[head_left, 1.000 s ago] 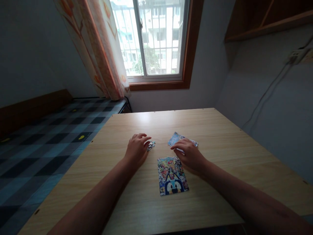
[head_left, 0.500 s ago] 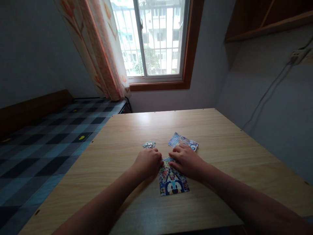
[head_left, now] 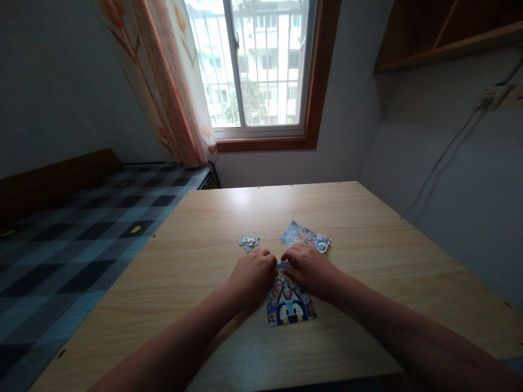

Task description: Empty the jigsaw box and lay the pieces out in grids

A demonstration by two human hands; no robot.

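A jigsaw puzzle (head_left: 292, 305) with a blue cartoon dog face and many small colourful figures lies flat on the table in front of me. My left hand (head_left: 255, 272) is closed at its upper left edge, fingers curled down; what they hold, if anything, is hidden. Over the upper right edge sits my right hand (head_left: 308, 267), its fingers bent toward the thumb at the puzzle's top; whatever is between them cannot be made out. Beyond my left hand lies a small pile of loose puzzle pieces (head_left: 249, 242). A printed picture packet (head_left: 300, 234) lies just past my right hand.
The light wood table (head_left: 204, 218) fills the middle. A bed with a checked cover (head_left: 93, 228) stands along its left side. Ahead are a barred window (head_left: 269, 65) and a flowered curtain (head_left: 163, 81). On the right wall, a cable (head_left: 445, 155) hangs from a socket.
My left hand has shifted slightly right, nearer to my right hand, so more of the loose pile shows. The right hand has barely moved, and the puzzle stays in place.
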